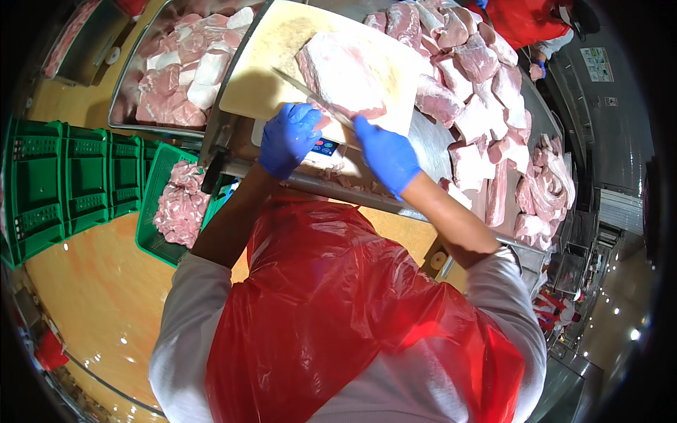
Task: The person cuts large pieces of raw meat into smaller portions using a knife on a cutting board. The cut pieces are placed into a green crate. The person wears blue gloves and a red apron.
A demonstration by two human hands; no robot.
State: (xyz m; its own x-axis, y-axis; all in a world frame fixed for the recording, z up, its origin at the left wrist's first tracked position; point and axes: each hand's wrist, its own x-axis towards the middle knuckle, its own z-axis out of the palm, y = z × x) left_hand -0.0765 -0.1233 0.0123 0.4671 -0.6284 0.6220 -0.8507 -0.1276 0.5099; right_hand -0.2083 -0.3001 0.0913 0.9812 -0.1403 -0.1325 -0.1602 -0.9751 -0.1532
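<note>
A large slab of pale, fat-covered meat [337, 70] lies on the cream cutting board [271, 53]. My right hand [386, 156], in a blue glove, is closed round the handle of a knife. The knife's long blade [300, 86] points up and left, across the near left edge of the slab. Closed fingers of my left hand [288, 141], also gloved blue, grip a small piece of meat [323, 116] at the near edge of the board, close to the blade. Below the board, between my hands, part of a scale's button panel [324, 146] shows.
Left of the board stands a metal tray [121, 106] of meat pieces. A green crate [150, 224] of trimmings sits lower left, beside stacked green crates [86, 173]. Many meat chunks [476, 92] cover the steel table at right. Another person in red [525, 21] stands at far right.
</note>
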